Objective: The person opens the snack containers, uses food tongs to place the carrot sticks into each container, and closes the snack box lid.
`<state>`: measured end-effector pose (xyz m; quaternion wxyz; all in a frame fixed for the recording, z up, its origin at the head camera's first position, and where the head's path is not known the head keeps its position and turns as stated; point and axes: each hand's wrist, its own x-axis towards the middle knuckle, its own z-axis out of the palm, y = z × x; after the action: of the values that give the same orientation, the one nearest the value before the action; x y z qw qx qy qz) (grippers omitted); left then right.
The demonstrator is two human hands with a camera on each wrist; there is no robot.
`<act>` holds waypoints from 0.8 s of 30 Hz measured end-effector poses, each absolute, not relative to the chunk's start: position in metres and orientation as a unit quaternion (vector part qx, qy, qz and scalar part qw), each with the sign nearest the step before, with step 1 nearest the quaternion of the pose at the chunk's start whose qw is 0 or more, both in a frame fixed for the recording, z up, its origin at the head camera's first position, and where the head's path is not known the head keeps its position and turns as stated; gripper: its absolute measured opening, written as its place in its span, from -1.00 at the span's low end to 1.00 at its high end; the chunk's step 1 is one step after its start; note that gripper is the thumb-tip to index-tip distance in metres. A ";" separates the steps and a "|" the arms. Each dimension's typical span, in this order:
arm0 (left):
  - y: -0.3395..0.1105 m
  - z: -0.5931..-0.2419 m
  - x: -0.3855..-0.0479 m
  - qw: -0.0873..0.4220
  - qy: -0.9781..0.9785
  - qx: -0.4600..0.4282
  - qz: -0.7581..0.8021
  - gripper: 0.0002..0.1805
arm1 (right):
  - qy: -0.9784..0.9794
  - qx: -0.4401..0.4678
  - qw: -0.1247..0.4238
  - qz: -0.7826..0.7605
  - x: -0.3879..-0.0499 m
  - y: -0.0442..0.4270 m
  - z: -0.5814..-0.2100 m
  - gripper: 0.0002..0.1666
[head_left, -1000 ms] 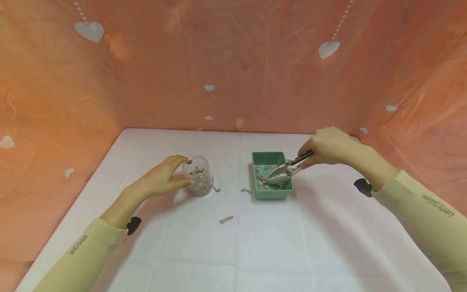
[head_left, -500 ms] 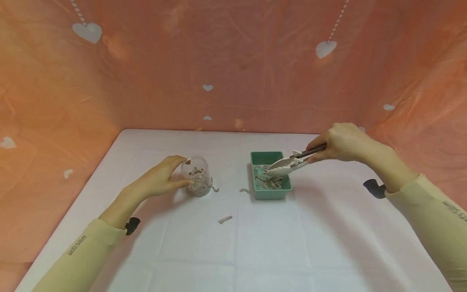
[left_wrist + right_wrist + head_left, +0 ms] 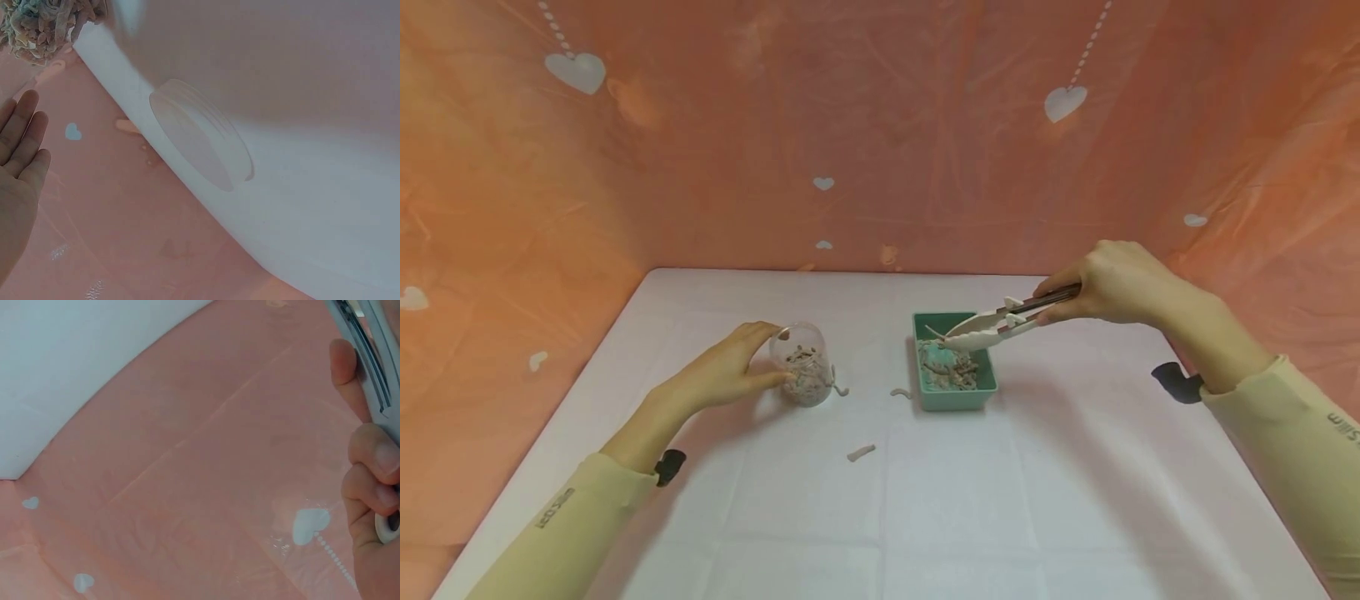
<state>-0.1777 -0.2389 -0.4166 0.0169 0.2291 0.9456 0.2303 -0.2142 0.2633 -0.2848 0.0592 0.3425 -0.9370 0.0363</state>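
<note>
My left hand holds a clear plastic jar partly filled with small grey-brown strips, thumb on the near side and fingers behind. In the left wrist view, straight-looking fingers lie near the jar's contents. With my right hand I grip tongs by the handles; the right wrist view shows fingers curled round the tongs. The tongs' pale scalloped heads are over a green rectangular tray containing more strips. One thin strip sticks out at their tips, above the tray.
Loose strips lie on the white tablecloth: one beside the jar, one left of the tray, and a flatter piece nearer. A clear round lid lies on the cloth in the left wrist view. An orange curtain surrounds the table.
My right hand has moved up and to the right, lifting the tongs from low in the tray to its upper part, with a thin strip now showing at their tips. The left hand stays on the jar.
</note>
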 end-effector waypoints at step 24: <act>-0.238 -0.419 -0.180 0.018 0.946 0.232 0.225 -0.23 | -0.895 0.422 0.106 0.100 -0.227 0.186 -0.252 -0.62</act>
<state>-0.1800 -0.2384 -0.4185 0.0178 0.2318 0.9461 0.2254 -0.2267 0.1858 -0.2522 0.1058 0.4219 -0.8949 0.0996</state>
